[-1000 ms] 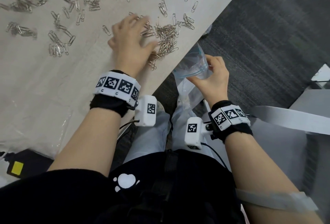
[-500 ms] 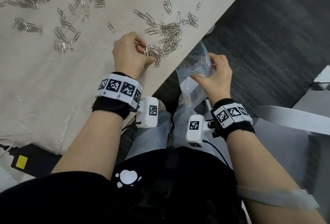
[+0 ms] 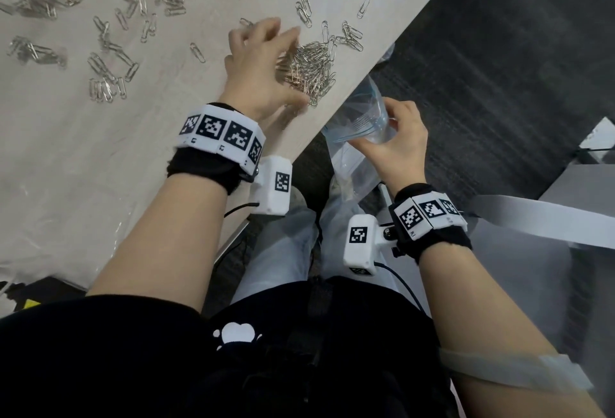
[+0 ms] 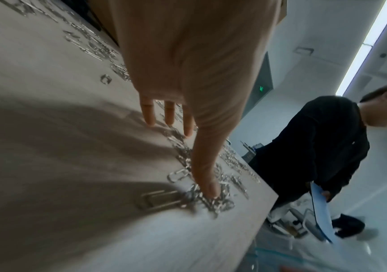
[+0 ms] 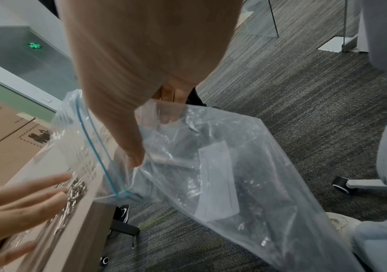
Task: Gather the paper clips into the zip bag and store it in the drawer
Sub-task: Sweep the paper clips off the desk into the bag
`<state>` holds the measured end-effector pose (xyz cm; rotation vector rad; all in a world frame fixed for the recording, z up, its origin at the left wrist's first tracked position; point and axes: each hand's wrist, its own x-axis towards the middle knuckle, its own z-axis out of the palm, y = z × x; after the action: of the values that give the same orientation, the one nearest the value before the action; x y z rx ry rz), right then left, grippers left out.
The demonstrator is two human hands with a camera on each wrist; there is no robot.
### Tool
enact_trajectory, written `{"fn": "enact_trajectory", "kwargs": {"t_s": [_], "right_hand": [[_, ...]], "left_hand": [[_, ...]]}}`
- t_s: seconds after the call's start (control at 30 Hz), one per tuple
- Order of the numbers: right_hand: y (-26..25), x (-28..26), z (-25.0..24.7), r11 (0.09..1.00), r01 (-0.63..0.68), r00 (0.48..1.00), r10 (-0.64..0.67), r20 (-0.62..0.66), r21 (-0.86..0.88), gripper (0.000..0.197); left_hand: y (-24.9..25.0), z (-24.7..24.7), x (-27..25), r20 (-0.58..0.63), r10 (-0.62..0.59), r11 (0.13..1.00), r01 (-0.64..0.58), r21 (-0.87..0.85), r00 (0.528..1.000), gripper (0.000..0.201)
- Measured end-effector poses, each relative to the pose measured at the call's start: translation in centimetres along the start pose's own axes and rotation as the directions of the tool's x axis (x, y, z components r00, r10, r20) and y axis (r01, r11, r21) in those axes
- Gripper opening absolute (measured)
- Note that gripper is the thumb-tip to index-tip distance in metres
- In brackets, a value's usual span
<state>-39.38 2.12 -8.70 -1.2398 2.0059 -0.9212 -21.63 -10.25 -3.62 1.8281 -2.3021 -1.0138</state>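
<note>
1. Paper clips (image 3: 311,68) lie heaped at the table (image 3: 83,158) edge; more are scattered farther along it.
2. Left hand (image 3: 263,74) spreads straight fingers over the heap, grip released; the left wrist view shows the thumb tip (image 4: 210,189) pressing into the clips.
3. Right hand (image 3: 396,148) grasps the zip bag (image 5: 211,165) just below the table edge.
4. Only the right wrist view shows the thumb inside the bag's open mouth and a white slip (image 5: 218,182) within it.
</note>
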Motion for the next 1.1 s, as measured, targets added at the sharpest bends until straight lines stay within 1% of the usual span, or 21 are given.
{"fn": "enact_trajectory", "kwargs": {"t_s": [0.07,0.13,0.2,0.33,0.43,0.6,0.7,0.77,0.83,0.97,1.03,1.1], "right_hand": [[0.1,0.0,0.0,1.0,-0.008,1.0,0.008,0.004,0.002,0.059],[0.1,0.0,0.1,1.0,-0.009,1.0,0.009,0.004,0.0,0.059],[0.1,0.1,0.1,1.0,-0.004,1.0,0.004,0.005,0.001,0.059],[0.0,0.1,0.1,1.0,-0.001,1.0,0.001,-0.004,0.019,0.057],[-0.1,0.0,0.3,0.999,-0.006,1.0,0.006,-0.01,0.047,0.057],[-0.3,0.0,0.5,0.999,-0.007,1.0,0.008,-0.006,0.052,0.058],[-0.3,0.0,0.6,0.999,-0.013,1.0,0.013,-0.014,0.052,0.058],[-0.3,0.1,0.7,0.999,-0.019,1.0,0.02,-0.019,0.048,0.058],[-0.4,0.1,0.7,0.999,-0.022,1.0,0.023,-0.018,0.045,0.057],[-0.4,0.1,0.8,0.999,-0.021,0.999,0.022,-0.025,0.043,0.054],[-0.3,0.0,1.0,0.998,-0.026,0.999,0.027,-0.027,0.051,0.053],[-0.2,0.1,1.2,0.998,-0.033,0.999,0.034,-0.03,0.058,0.052]], "left_hand": [[0.2,0.6,0.0,0.022,0.039,0.999,-0.038,-0.032,0.999,0.086],[0.6,1.4,0.0,-0.002,0.087,0.992,-0.087,-0.094,0.996,0.078],[0.9,2.1,0.0,-0.02,0.12,0.985,-0.122,-0.119,0.993,0.071],[1.3,2.7,0.2,-0.038,0.143,0.981,-0.147,-0.127,0.989,0.061],[1.4,3.0,0.2,-0.042,0.154,0.972,-0.159,-0.171,0.987,0.057],[1.6,3.3,0.5,-0.021,0.192,0.962,-0.193,-0.192,0.981,0.05],[2.0,3.3,0.4,0.013,0.238,0.951,-0.23,-0.208,0.971,0.047],[2.4,3.4,0.1,0.043,0.27,0.935,-0.251,-0.25,0.962,0.046],[2.8,3.5,-0.3,0.069,0.28,0.908,-0.241,-0.341,0.958,0.044],[3.2,3.3,-0.7,0.108,0.242,0.851,-0.158,-0.501,0.964,0.045],[3.0,2.8,-0.7,0.042,0.227,0.813,-0.165,-0.558,0.973,0.042],[2.3,2.4,-0.5,-0.079,0.156,0.794,-0.173,-0.583,0.985,0.038]]}}
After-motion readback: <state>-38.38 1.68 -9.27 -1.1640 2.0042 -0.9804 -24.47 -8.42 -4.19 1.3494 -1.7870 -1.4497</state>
